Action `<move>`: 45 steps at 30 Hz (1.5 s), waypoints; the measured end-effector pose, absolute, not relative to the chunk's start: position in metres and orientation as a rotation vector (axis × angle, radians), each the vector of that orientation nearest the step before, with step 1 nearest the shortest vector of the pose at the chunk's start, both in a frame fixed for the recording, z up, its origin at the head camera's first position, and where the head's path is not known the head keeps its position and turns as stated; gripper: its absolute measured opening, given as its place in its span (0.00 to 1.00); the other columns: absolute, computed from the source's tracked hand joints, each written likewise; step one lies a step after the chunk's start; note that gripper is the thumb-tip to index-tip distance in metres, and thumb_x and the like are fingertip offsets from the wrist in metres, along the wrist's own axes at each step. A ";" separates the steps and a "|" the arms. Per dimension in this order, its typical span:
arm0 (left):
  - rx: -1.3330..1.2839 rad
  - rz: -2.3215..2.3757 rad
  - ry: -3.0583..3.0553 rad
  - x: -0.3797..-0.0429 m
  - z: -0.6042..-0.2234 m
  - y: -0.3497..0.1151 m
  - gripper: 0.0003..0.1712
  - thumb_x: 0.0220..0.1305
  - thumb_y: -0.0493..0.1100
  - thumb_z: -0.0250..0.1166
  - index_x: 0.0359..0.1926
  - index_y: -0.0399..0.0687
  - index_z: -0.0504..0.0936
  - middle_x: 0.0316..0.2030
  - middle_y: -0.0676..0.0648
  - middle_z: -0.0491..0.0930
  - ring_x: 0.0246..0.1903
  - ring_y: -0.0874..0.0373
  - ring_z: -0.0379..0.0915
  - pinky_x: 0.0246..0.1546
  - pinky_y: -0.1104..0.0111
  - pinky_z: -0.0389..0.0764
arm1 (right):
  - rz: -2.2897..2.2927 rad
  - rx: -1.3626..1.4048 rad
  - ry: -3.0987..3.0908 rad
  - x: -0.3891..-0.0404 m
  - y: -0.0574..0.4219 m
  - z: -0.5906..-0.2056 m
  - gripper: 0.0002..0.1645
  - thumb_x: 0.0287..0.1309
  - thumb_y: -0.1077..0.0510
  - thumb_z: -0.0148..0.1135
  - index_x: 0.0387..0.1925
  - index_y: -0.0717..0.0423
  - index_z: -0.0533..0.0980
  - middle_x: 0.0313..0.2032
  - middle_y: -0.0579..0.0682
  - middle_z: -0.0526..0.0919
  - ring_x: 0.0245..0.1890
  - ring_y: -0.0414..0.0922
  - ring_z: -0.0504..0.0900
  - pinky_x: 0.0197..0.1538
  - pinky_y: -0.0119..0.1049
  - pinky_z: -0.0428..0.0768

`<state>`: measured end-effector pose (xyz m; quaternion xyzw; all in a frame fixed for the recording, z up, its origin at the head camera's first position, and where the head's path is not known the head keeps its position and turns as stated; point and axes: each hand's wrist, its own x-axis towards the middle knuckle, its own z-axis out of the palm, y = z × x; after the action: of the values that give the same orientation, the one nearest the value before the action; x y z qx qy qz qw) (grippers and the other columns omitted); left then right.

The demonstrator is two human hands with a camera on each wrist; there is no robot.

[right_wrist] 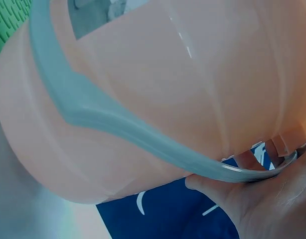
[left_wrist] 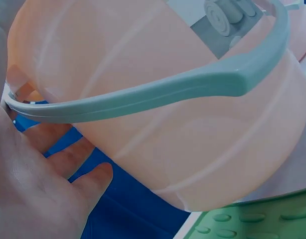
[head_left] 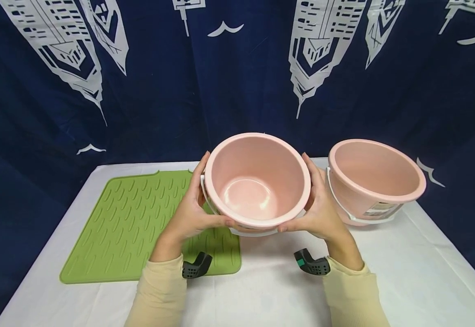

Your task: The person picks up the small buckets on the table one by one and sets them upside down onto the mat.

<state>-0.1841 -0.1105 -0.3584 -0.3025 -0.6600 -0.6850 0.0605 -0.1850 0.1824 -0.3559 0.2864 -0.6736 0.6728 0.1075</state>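
A pink bucket (head_left: 257, 190) is held up between both hands, its round mouth tilted toward the head camera, and its inside shows only a smooth bottom. My left hand (head_left: 190, 213) grips the left side at the rim, thumb along the front and fingers spread behind. On the opposite side my right hand (head_left: 321, 211) grips it the same way. The white handle (left_wrist: 143, 97) hangs down across the bucket's front, below a picture label (right_wrist: 100, 17). In the left wrist view, fingertips (left_wrist: 95, 179) reach past the handle's end beside the bucket wall.
A second pink bucket (head_left: 378, 170) with a white handle and a label stands at the right, close to my right hand. A green ridged mat (head_left: 131, 227) lies on the left of the white table (head_left: 262, 295). Behind hangs a dark blue curtain (head_left: 229, 91) with white prints.
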 end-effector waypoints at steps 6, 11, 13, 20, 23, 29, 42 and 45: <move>-0.903 -2.082 -1.975 -0.182 -0.354 -0.113 0.82 0.32 0.63 0.86 0.81 0.64 0.40 0.78 0.52 0.48 0.72 0.42 0.51 0.70 0.44 0.55 | 1.955 0.840 -2.018 -0.184 0.179 -0.352 0.92 0.11 0.62 0.94 0.81 0.48 0.46 0.66 0.57 0.51 0.65 0.62 0.62 0.58 0.37 0.78; -0.910 -2.117 -1.956 -0.180 -0.353 -0.114 0.83 0.31 0.62 0.86 0.81 0.63 0.40 0.78 0.52 0.46 0.72 0.40 0.49 0.68 0.41 0.56 | 1.972 0.839 -2.027 -0.183 0.176 -0.351 0.92 0.13 0.55 0.94 0.81 0.49 0.46 0.66 0.57 0.50 0.65 0.62 0.62 0.59 0.38 0.78; -0.909 -2.134 -1.947 -0.179 -0.353 -0.114 0.83 0.31 0.62 0.86 0.81 0.64 0.39 0.78 0.51 0.46 0.72 0.39 0.49 0.68 0.41 0.57 | 1.966 0.841 -2.035 -0.183 0.176 -0.351 0.92 0.13 0.53 0.94 0.80 0.49 0.46 0.66 0.56 0.50 0.65 0.61 0.62 0.58 0.37 0.78; -0.916 -2.185 -1.898 -0.176 -0.347 -0.113 0.85 0.30 0.60 0.87 0.81 0.62 0.39 0.78 0.50 0.46 0.70 0.33 0.50 0.64 0.38 0.61 | 1.933 0.872 -2.020 -0.178 0.174 -0.348 0.92 0.14 0.45 0.93 0.81 0.49 0.45 0.66 0.57 0.50 0.65 0.60 0.58 0.60 0.33 0.75; -0.933 -2.195 -1.874 -0.175 -0.346 -0.113 0.83 0.30 0.59 0.88 0.81 0.63 0.41 0.78 0.50 0.46 0.70 0.33 0.49 0.65 0.37 0.59 | 1.922 0.861 -2.026 -0.176 0.174 -0.347 0.93 0.13 0.41 0.92 0.81 0.47 0.45 0.66 0.58 0.50 0.65 0.60 0.58 0.59 0.32 0.75; -0.948 -2.174 -1.881 -0.176 -0.347 -0.113 0.82 0.32 0.57 0.88 0.81 0.64 0.42 0.78 0.50 0.46 0.70 0.32 0.49 0.65 0.54 0.67 | 1.964 0.861 -2.062 -0.177 0.174 -0.349 0.95 0.14 0.35 0.89 0.81 0.47 0.39 0.74 0.58 0.47 0.67 0.63 0.59 0.60 0.34 0.75; -0.955 -2.277 -1.829 -0.182 -0.355 -0.116 0.85 0.27 0.55 0.89 0.81 0.62 0.40 0.78 0.50 0.46 0.71 0.32 0.47 0.66 0.40 0.60 | 1.927 0.873 -2.080 -0.174 0.168 -0.342 0.98 0.06 0.75 0.89 0.81 0.45 0.40 0.77 0.53 0.51 0.69 0.61 0.59 0.63 0.39 0.73; -0.974 -2.292 -1.829 -0.183 -0.356 -0.117 0.85 0.28 0.54 0.90 0.81 0.64 0.39 0.78 0.50 0.45 0.71 0.32 0.46 0.66 0.40 0.59 | 1.894 0.879 -2.086 -0.173 0.166 -0.342 0.99 0.05 0.75 0.89 0.81 0.44 0.39 0.77 0.53 0.50 0.70 0.59 0.58 0.65 0.38 0.71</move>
<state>-0.1831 -0.1175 -0.3563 -0.3153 -0.5917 -0.7415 0.0261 -0.1734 0.1664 -0.3419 0.2965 -0.7036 0.6388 0.0948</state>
